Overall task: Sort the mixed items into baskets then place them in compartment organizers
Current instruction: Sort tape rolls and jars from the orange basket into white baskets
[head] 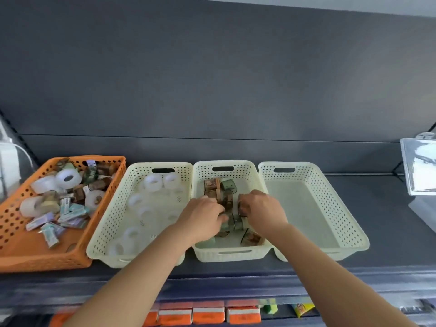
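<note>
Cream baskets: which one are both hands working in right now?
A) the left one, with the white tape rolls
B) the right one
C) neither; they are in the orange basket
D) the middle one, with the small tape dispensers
D: the left hand and the right hand both reach down into the middle cream basket, among the brown and green tape dispensers.

Four baskets stand in a row on shelf [389, 232] before you. Mixed-items basket [28, 258] at 10 o'clock. Roll basket [101, 232] at 11. Dispenser basket [226, 254] at 12, your left hand [203, 215] and right hand [262, 208] inside, among tape dispensers [212, 187]. Fourth basket [349, 223] at 1. Clear box [420, 166] at 2.
</note>
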The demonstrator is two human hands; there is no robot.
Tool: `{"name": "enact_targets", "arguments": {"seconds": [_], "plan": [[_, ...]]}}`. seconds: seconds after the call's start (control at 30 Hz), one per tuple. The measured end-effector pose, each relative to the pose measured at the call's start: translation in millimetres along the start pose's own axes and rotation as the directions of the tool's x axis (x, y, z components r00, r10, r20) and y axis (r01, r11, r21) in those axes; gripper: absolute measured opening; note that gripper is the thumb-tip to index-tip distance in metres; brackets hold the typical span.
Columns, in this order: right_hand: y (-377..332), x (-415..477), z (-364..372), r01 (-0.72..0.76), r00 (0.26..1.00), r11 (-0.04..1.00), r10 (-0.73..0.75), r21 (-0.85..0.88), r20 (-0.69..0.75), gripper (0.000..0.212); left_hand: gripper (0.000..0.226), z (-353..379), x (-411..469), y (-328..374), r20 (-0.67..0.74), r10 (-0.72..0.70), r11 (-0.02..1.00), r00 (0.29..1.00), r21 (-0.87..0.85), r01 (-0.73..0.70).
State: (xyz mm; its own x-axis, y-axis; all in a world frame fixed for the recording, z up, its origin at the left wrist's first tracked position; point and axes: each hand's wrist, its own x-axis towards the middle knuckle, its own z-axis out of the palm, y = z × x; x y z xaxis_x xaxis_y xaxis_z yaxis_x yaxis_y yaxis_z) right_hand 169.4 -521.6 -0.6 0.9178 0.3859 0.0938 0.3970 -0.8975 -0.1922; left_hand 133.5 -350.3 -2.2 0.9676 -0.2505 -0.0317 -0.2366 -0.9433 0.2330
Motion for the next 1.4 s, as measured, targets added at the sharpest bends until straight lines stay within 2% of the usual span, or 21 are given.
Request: {"name": "enact_targets", "arguments": {"seconds": [0.1, 0.17, 0.27, 0.37, 0.43, 0.5, 0.67, 0.83, 1.07, 1.23, 1.33, 1.4], "plan": [[-1.7, 2.2, 6.7, 0.031, 0.999, 0.999, -0.030, -0.030, 0.043, 0.025, 0.042, 0.7, -3.7, 0.7, 0.101, -0.013, 0.996, 0.995, -0.091, 0.022], [-2.7, 5.4, 8.5, 0.032, 0.998, 0.999, -0.029, -0.041, 0.060, 0.023, 0.053, 1.1, -6.5, 0.2, 0.155, -0.012, 0.999, 0.988, -0.030, 0.017], [-1.6, 9.0, 10.9, 0.026, 0.998, 1.000, -0.027, 0.011, 0.049, 0.015, 0.063, 3.7, -11.2, 0.8, 0.153, -0.003, 0.997, 0.988, 0.082, -0.009], [-2.7, 8.6, 11.8, 0.039, 0.999, 0.996, -0.039, 0.084, 0.000, 0.018, 0.068, 2.0, -14.5, 1.2, 0.109, -0.020, 1.000, 0.994, -0.014, 0.021], [-6.0, 9.7, 10.1, 0.053, 0.998, 0.993, -0.050, 0.101, -0.037, 0.022, 0.060, -4.8, -17.6, -0.9, 0.033, -0.030, 0.994, 0.999, -0.105, 0.034], [-12.1, 12.8, 7.0, 0.073, 0.995, 0.992, -0.065, 0.104, -0.072, 0.023, 0.048, -14.8, -22.6, -6.5, -0.070, -0.038, 0.993, 0.997, -0.111, 0.030], [-39.8, 22.1, -0.2, 0.137, 0.987, 0.979, -0.122, 0.150, -0.105, 0.026, 0.032, -40.6, -41.1, -36.7, -0.256, -0.119, 0.989, 0.959, 0.053, 0.136], [-82.5, 33.9, 1.4, 0.211, 0.976, 0.966, -0.200, 0.151, -0.086, 0.033, 0.029, -59.2, -71.6, -82.4, -0.287, -0.228, 0.940, 0.931, 0.186, 0.288], [-175.0, 46.9, 8.3, 0.358, 0.934, 0.927, -0.356, 0.113, -0.034, 0.035, 0.019, -78.1, -130.8, -156.8, -0.322, -0.379, 0.863, 0.867, 0.215, 0.457], [-246.4, 54.3, 19.0, 0.449, 0.892, 0.882, -0.452, 0.142, -0.009, 0.029, 0.011, -83.2, -168.2, -209.9, -0.211, -0.496, 0.818, 0.842, 0.211, 0.535], [-285.5, 59.5, 29.1, 0.496, 0.863, 0.862, -0.503, 0.106, 0.044, 0.020, 0.023, -81.2, -184.0, -240.5, -0.096, -0.523, 0.817, 0.847, 0.230, 0.530], [-307.8, 64.4, 37.5, 0.526, 0.842, 0.848, -0.530, 0.065, 0.099, 0.021, 0.034, -77.1, -189.8, -257.9, -0.022, -0.518, 0.830, 0.855, 0.231, 0.508]]}}
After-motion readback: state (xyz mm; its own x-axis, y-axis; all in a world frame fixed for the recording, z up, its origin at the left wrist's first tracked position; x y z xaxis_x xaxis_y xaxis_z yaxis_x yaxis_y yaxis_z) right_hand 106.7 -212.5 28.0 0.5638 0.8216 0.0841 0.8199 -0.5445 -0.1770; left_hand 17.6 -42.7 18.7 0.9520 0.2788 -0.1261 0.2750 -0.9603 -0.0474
